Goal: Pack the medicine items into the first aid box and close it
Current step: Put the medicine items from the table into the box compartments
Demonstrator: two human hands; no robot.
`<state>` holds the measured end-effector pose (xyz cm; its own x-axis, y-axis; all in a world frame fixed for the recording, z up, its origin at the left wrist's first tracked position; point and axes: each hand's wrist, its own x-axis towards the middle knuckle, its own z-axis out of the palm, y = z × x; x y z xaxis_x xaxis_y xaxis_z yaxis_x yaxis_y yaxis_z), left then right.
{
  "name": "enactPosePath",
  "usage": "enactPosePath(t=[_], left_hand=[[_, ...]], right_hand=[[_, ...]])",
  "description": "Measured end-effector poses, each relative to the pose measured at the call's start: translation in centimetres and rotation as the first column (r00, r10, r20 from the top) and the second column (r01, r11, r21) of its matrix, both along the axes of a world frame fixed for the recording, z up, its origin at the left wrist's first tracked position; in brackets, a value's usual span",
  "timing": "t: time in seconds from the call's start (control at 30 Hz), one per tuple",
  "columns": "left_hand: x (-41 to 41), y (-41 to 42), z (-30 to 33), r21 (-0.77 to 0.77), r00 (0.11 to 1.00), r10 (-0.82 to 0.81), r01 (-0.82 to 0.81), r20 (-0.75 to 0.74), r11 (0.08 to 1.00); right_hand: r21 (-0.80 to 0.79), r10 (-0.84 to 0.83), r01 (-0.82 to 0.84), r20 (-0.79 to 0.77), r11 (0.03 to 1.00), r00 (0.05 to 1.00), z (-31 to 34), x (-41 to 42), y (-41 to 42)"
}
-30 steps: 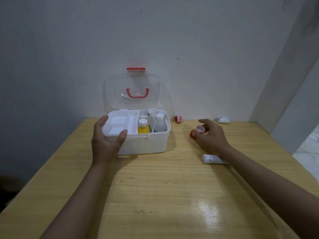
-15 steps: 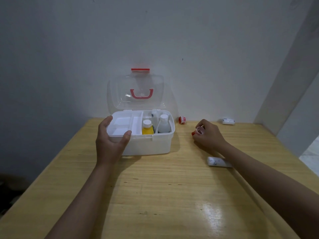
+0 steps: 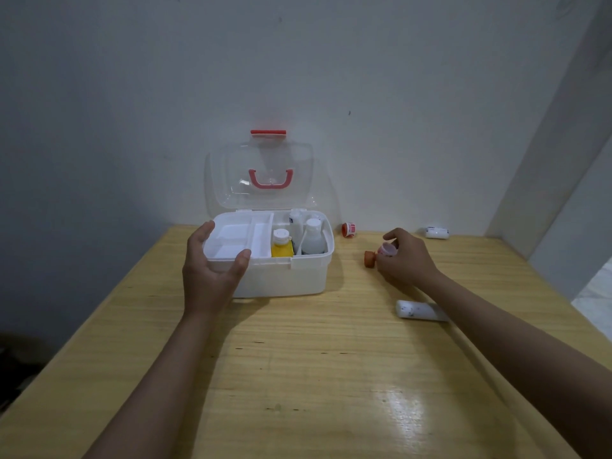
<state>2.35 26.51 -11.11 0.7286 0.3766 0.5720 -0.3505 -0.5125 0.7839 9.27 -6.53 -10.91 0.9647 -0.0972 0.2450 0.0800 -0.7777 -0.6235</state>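
Gripping: left hand point(image 3: 212, 273) clamps the front-left corner of the white plastic first aid box point(image 3: 281, 276), thumb on the front rim, fingers round the left wall.
Box: centre frame, on the pale wooden table point(image 3: 298, 376); clear hinged lid point(image 3: 261, 175) w/ red handle stands upright against the wall.
Inside: yellow bottle w/ white cap point(image 3: 282, 246) and clear bottle point(image 3: 312, 241) in the right compartments; white tray section at left.
Right hand point(image 3: 407, 260): right of centre, fingers pinched on a small pinkish cup point(image 3: 387, 249); orange cap point(image 3: 370, 259) just beside the fingertips.
Loose items: white tube point(image 3: 419, 310) lying by the right forearm; red-and-white small jar point(image 3: 348, 229) right of box; white roll point(image 3: 437, 232) at upper right, near the wall.
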Motion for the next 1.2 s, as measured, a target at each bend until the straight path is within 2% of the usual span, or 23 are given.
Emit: enactPosePath(t=[0.17,0.37,0.5,0.67,0.93,1.2], left_hand=[[0.0,-0.1,0.0,-0.006,1.0,-0.003,0.003,0.003,1.0],[-0.1,-0.1,-0.1,-0.014,1.0,-0.002,0.002,0.008,1.0],[-0.1,-0.1,0.0,-0.017,1.0,-0.006,0.006,0.004,1.0],[0.1,0.0,-0.2,-0.016,1.0,-0.011,0.011,0.008,1.0],[0.2,0.1,-0.3,-0.018,1.0,-0.012,0.013,0.019,1.0],[0.1,0.1,-0.3,-0.029,1.0,-0.02,0.02,0.022,0.999]], right_hand=[[0.096,0.023,-0.032,0.093,0.995,0.995,-0.1,-0.7,0.9],[0.127,0.154,-0.159,0.052,0.979,0.987,0.1,-1.0,2.6],[0.063,0.224,-0.226,0.033,0.972,0.974,0.0,-0.4,3.7],[-0.016,0.199,-0.198,0.043,0.98,0.979,0.3,0.3,4.2],[-0.118,0.2,-0.209,-0.08,0.971,0.977,0.5,1.4,4.1],[0.073,0.172,-0.173,0.027,0.982,0.985,0.1,0.3,3.8]])
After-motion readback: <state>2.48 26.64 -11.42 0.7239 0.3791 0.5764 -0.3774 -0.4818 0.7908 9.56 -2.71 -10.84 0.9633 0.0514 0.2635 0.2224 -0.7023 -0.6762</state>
